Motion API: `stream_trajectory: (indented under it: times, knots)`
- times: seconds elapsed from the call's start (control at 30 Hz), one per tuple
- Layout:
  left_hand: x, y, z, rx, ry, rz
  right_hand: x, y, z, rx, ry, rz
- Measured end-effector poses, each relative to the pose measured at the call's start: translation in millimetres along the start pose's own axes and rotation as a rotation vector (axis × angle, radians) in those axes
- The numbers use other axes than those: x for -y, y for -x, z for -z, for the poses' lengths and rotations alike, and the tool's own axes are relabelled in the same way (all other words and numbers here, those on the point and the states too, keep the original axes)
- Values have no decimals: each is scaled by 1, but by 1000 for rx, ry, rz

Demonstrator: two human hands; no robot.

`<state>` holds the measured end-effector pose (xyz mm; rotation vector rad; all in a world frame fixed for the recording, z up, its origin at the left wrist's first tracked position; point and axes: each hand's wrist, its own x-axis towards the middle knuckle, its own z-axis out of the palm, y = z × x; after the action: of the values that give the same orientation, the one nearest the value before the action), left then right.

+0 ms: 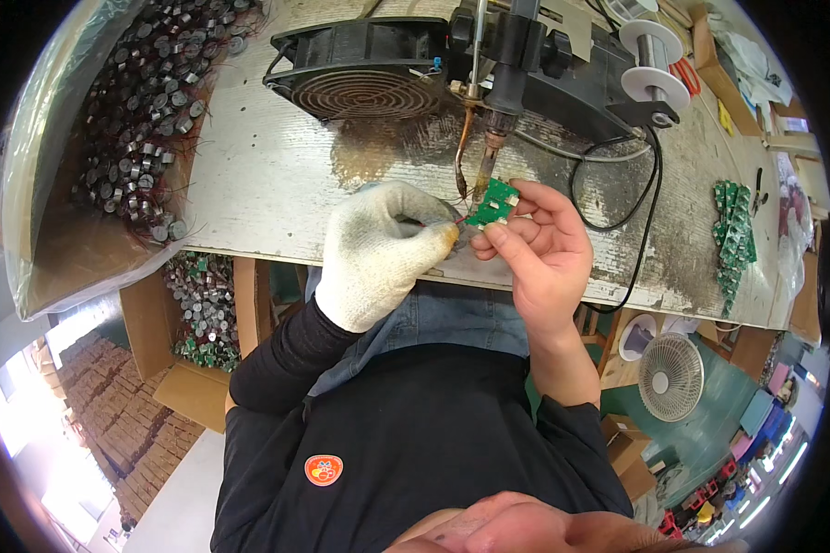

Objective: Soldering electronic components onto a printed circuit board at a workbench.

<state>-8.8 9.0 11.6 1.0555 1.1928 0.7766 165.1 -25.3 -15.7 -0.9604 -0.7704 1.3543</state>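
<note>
- Up close, the right hand (539, 244) — bare — pinches a small green circuit board (492, 204) between thumb and fingers, tilted so that its top edge sits right under the tip of the fixed soldering iron (491, 138); holding it by the lower corner seems to keep skin away from the hot end.
- Opposite it, the left hand (383, 249) wears a white knit glove and is clenched on something small with a red lead (426, 222) running toward the board; what exactly it grips is hidden inside the glove. The glove likely guards against heat and pricks.
- The iron hangs from a black stand (563, 64) at the back of the worn, scorched bench top (267, 175), so both hands stay free to bring work to it rather than the reverse.
- A copper-coloured feed tube (464, 138) curves down just beside the iron's tip, and a white solder spool (653, 60) sits on the stand nearby.
- A black fan (360, 78) lies flat just behind the iron — probably placed there to draw off fumes.
- Left of the bench, a lined cardboard box (65, 184) holds many small metal cylinders with red wires (143, 111), near the gloved hand.
- A pile of more green boards (734, 230) lies at the right of the bench, on the bare hand's side.
</note>
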Motion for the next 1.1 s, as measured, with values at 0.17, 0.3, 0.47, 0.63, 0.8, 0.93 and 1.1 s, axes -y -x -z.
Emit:
stream_trajectory:
  times: [0.17,0.3,0.47,0.63,0.8,0.93,1.1]
  knots:
    - [-2,-1,0,11,-50,-45,1,0,0,-3,3,-4]
    - [-1,-1,0,13,-40,-30,1,0,-1,1,8,4]
    - [0,-1,0,16,22,-27,2,0,0,2,-4,17]
    - [-2,1,-2,6,13,-37,3,0,-1,6,1,26]
    - [6,0,-1,6,8,-34,-1,3,1,-9,5,13]
    - [7,2,0,27,27,-40,-3,5,2,1,10,16]
    - [4,3,0,35,11,-38,-3,5,1,-4,7,10]
